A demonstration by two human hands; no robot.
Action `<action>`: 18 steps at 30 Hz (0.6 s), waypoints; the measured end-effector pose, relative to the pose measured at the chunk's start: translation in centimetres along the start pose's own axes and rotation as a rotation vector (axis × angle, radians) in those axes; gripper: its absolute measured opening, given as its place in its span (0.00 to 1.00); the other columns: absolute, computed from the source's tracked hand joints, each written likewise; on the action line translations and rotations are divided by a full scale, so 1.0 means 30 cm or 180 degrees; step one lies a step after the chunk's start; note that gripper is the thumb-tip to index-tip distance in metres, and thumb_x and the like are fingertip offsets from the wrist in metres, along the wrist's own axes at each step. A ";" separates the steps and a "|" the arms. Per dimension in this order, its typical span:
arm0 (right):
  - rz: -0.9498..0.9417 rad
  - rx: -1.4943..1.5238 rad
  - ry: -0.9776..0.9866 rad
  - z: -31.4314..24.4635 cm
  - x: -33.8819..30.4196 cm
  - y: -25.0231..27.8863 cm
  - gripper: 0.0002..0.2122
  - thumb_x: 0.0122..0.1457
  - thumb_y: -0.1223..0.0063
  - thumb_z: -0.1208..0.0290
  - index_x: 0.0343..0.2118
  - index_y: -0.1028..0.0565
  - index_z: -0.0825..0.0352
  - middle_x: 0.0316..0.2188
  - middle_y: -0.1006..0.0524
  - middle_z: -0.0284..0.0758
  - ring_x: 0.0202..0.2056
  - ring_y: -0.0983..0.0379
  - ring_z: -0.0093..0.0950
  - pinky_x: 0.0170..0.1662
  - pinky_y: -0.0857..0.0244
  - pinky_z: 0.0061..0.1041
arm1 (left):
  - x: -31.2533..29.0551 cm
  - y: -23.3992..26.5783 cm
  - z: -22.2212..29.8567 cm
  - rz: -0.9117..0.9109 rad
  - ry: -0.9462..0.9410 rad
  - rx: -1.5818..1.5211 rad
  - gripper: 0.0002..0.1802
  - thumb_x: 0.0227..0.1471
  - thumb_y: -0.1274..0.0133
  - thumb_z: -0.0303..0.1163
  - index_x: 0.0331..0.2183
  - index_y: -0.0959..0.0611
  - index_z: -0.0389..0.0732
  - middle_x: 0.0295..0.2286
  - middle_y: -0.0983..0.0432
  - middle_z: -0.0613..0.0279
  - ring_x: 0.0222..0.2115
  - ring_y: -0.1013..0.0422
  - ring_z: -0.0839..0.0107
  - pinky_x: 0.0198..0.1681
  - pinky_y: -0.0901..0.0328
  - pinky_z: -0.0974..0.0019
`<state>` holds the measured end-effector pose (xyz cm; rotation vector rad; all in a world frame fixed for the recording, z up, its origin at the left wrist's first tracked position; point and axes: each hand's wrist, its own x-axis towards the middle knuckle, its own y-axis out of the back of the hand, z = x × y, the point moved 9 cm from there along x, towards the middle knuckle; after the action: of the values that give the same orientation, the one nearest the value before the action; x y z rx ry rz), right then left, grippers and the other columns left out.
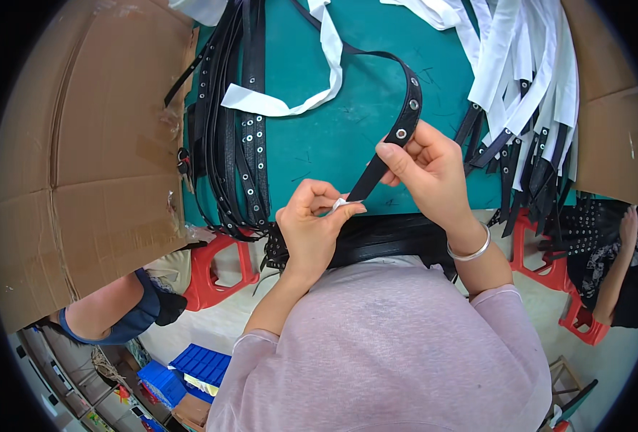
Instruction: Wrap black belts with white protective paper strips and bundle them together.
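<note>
A black belt (411, 101) with metal eyelets curves down from the back of the green table. My right hand (434, 173) pinches it just below the lowest eyelet, thumb on top, and wears a silver bangle. The belt's near end (364, 183) slants down to my left hand (311, 223), whose thumb and fingers are closed on a small crumpled white piece (342, 204) at the tip. Whether those fingers also grip the belt tip is hidden. Beyond my hands, a long white strip (326, 93) lies curled on the table.
Several black eyelet belts (232, 129) lie bundled at the left. On the right is a pile of belts with white strips (524, 86). Cardboard (110, 129) rises at both sides of the green table (301, 155). Red stools (221, 270) and other people's arms (110, 302) are beyond.
</note>
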<state>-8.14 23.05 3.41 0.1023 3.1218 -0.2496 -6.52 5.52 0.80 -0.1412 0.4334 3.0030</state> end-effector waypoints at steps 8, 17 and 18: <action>-0.0040 -0.0227 -0.0011 -0.004 0.003 -0.024 0.06 0.55 0.46 0.75 0.29 0.30 0.71 0.19 0.28 0.30 0.18 0.30 0.16 0.20 0.37 0.12 | 0.001 0.005 0.029 0.0046 -0.0325 0.0394 0.15 0.35 0.35 0.21 0.26 0.26 0.36 0.19 0.24 0.64 0.21 0.28 0.82 0.24 0.34 0.79; -0.0448 -0.0621 0.0004 0.008 0.022 -0.065 0.06 0.55 0.46 0.75 0.30 0.29 0.71 0.22 0.27 0.29 0.22 0.31 0.13 0.23 0.35 0.13 | 0.014 -0.045 -0.030 -0.0524 0.0252 -0.0474 0.11 0.42 0.39 0.21 0.28 0.25 0.33 0.23 0.23 0.60 0.26 0.26 0.79 0.29 0.33 0.78; -0.0463 -0.0713 -0.0016 0.014 0.028 -0.062 0.05 0.55 0.46 0.75 0.30 0.29 0.71 0.22 0.27 0.29 0.23 0.31 0.13 0.24 0.35 0.13 | 0.017 -0.062 -0.046 -0.0762 0.0325 -0.0823 0.09 0.44 0.41 0.22 0.29 0.25 0.33 0.25 0.22 0.59 0.28 0.26 0.78 0.31 0.33 0.77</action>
<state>-9.11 21.20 3.26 -0.1270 3.1285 0.1000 -6.69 6.96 -1.08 -0.3420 0.0294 2.8084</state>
